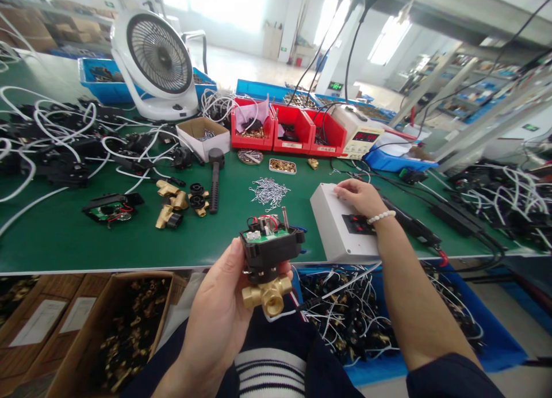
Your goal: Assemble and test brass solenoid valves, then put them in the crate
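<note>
My left hand [224,306] is closed around a motorized ball valve [272,245], held upright just in front of the table's near edge. Its brass three-way body [268,294] points down, and the black actuator housing on top has no cover, so a green circuit board and red wires show. A white cable runs from it toward the right. My right hand [360,198] reaches over a grey control box [340,228], its fingers bent and closed on the box's far end; what lies under the fingertips is hidden. A black panel with red parts sits near my wrist.
On the green table [233,242] lie metal clips [269,192], brass fittings [170,199], a black mallet [215,179] and an open actuator [114,208]. Red bins [293,145], a power supply [360,139] and a fan [157,58] stand behind. A blue crate [495,340] of valves sits below.
</note>
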Action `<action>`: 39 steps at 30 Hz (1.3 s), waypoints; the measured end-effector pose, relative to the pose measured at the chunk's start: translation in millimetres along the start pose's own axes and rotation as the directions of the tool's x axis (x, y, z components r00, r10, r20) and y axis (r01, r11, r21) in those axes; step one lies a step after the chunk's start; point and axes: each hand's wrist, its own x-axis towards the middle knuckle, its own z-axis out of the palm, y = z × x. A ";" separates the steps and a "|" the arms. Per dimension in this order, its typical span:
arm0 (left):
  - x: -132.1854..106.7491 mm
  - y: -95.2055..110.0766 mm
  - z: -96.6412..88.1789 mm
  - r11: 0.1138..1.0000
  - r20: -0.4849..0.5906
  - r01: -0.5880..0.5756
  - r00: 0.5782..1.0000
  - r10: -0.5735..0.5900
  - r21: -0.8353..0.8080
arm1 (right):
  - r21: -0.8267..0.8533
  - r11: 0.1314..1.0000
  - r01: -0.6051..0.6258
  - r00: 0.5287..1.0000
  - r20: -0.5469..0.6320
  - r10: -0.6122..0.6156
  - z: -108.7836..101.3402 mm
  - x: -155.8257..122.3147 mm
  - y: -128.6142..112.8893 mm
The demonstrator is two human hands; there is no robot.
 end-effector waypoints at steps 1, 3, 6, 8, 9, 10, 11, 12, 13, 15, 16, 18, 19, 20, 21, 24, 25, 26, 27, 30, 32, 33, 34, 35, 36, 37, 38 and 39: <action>0.0 -0.2 0.0 1.000 0.003 -0.007 1.000 0.007 0.010 | -0.008 1.000 -0.002 1.000 0.001 0.002 -0.1 0.1 0.1; -0.2 -0.6 0.3 0.999 -0.001 -0.029 1.000 0.029 0.029 | -0.015 1.000 0.002 1.000 0.002 -0.002 -0.3 0.2 0.3; -1.2 -0.8 0.9 0.995 -0.030 -0.075 0.997 0.077 0.064 | -0.006 1.000 0.016 1.000 0.000 -0.016 -0.3 0.4 0.9; -1.7 -0.6 0.9 0.990 -0.050 -0.097 0.994 0.102 0.102 | 0.002 1.000 0.023 1.000 -0.001 -0.023 -0.2 0.6 1.3; -1.8 -0.4 0.6 0.987 -0.057 -0.102 0.992 0.109 0.126 | 0.005 1.000 0.024 1.000 -0.003 -0.024 -0.2 0.6 1.5; -1.8 -0.2 0.3 0.983 -0.066 -0.103 0.991 0.114 0.149 | 0.008 1.000 0.022 1.000 -0.006 -0.022 -0.2 0.6 1.6; -1.8 0.0 -0.1 0.980 -0.077 -0.107 0.990 0.121 0.167 | 0.008 1.000 0.020 1.000 -0.007 -0.020 -0.1 0.6 1.6; -1.7 0.1 -0.5 0.977 -0.087 -0.112 0.988 0.129 0.180 | 0.008 1.000 0.017 1.000 -0.008 -0.017 -0.1 0.6 1.5; -1.6 0.3 -0.6 0.975 -0.089 -0.115 0.987 0.133 0.188 | 0.007 1.000 0.013 1.000 -0.009 -0.013 -0.1 0.5 1.4; -1.8 0.8 0.2 0.976 -0.080 -0.113 0.988 0.130 0.185 | 0.007 1.000 0.008 1.000 -0.006 -0.008 0.0 0.4 1.0; -2.1 1.3 1.4 0.979 -0.081 -0.106 0.989 0.122 0.174 | 0.010 1.000 0.005 1.000 -0.003 -0.005 0.1 0.4 0.8; -3.2 2.9 5.4 0.986 -0.095 -0.084 0.991 0.098 0.146 | 0.018 1.000 0.002 1.000 0.002 -0.002 0.1 0.4 0.4; -3.9 4.1 7.7 0.988 -0.105 -0.075 0.990 0.089 0.133 | 0.018 1.000 0.001 1.000 0.003 -0.001 0.1 0.4 0.3; -4.6 5.4 10.0 0.990 -0.113 -0.068 0.990 0.082 0.124 | 0.015 1.000 0.001 1.000 0.003 -0.001 0.1 0.4 0.2; -5.3 6.9 11.9 0.990 -0.111 -0.062 0.991 0.076 0.123 | 0.010 1.000 0.001 1.000 0.001 -0.001 0.0 0.4 0.2; -6.7 11.0 14.6 0.986 -0.070 -0.067 0.994 0.078 0.154 | 0.001 1.000 0.006 1.000 -0.003 -0.006 -0.1 0.4 0.5; -7.0 12.1 14.5 0.983 -0.055 -0.071 0.995 0.081 0.167 | 0.002 1.000 0.008 1.000 -0.004 -0.008 -0.1 0.5 0.6; -7.2 12.9 14.1 0.981 -0.042 -0.075 0.996 0.083 0.177 | 0.003 1.000 0.011 1.000 -0.006 -0.011 -0.1 0.5 0.6; -7.4 13.5 13.6 0.980 -0.034 -0.076 0.996 0.083 0.182 | 0.002 1.000 0.014 1.000 -0.008 -0.014 0.0 0.5 0.7; -7.7 14.2 12.5 0.983 -0.032 -0.067 0.997 0.074 0.172 | -0.004 1.000 0.015 1.000 -0.007 -0.015 0.4 0.5 0.6; -8.0 14.4 12.7 0.985 -0.029 -0.060 0.997 0.066 0.161 | -0.002 1.000 0.011 1.000 -0.005 -0.011 0.6 0.5 0.6; -8.3 14.6 13.2 0.986 -0.029 -0.054 0.998 0.060 0.156 | 0.001 1.000 0.009 1.000 -0.005 -0.009 0.8 0.5 0.6; -8.8 14.8 13.9 0.988 -0.031 -0.047 0.998 0.052 0.150 | 0.003 1.000 0.008 1.000 -0.005 -0.008 0.9 0.5 0.8; -9.5 15.0 14.7 0.989 -0.038 -0.040 0.998 0.046 0.140 | 0.004 1.000 0.008 1.000 -0.007 -0.008 0.9 0.5 0.9; -10.3 15.3 15.7 0.991 -0.046 -0.033 0.998 0.039 0.128 | 0.003 1.000 0.009 1.000 -0.010 -0.009 1.0 0.5 1.1; -11.2 15.5 16.8 0.993 -0.054 -0.027 0.998 0.033 0.115 | 0.003 1.000 0.010 1.000 -0.012 -0.010 1.0 0.5 1.3; -12.2 15.7 17.7 0.995 -0.060 -0.022 0.998 0.029 0.102 | 0.003 1.000 0.010 1.000 -0.013 -0.010 1.0 0.4 1.3; -13.0 15.7 18.3 0.996 -0.066 -0.018 0.998 0.024 0.089 | 0.004 1.000 0.008 1.000 -0.015 -0.008 1.1 0.3 1.2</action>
